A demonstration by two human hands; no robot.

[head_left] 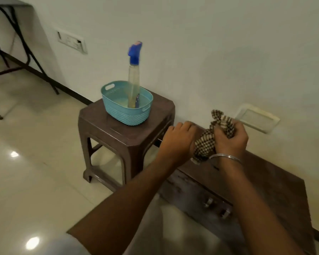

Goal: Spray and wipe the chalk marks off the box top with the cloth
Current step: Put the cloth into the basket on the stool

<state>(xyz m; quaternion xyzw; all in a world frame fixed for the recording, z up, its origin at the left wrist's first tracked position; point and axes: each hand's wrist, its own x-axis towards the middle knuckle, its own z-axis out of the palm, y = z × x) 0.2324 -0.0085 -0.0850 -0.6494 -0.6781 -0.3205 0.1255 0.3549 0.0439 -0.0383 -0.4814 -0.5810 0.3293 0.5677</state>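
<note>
You can pass over the box top (269,184) from its middle to its right end. The wall (210,52) shuts its far edge; the stool (122,133) with basket (125,115) and spray bottle (133,85) blocks its left end.

**Both hands meeting at the cloth over the box**

The right hand (230,137) is gripping the bunched checked cloth (206,142) just above the brown box top (265,177), with a silver bangle (225,156) sitting on its wrist. The left hand (177,138) is hovering right against the cloth's lower fold with its fingers curled; whether it is gripping the fabric is hidden. Further left, a spray bottle (133,80) with a blue head is standing upright in a pale blue basket (118,113). The basket is resting on a brown plastic stool (122,137) just beside the box.
</note>
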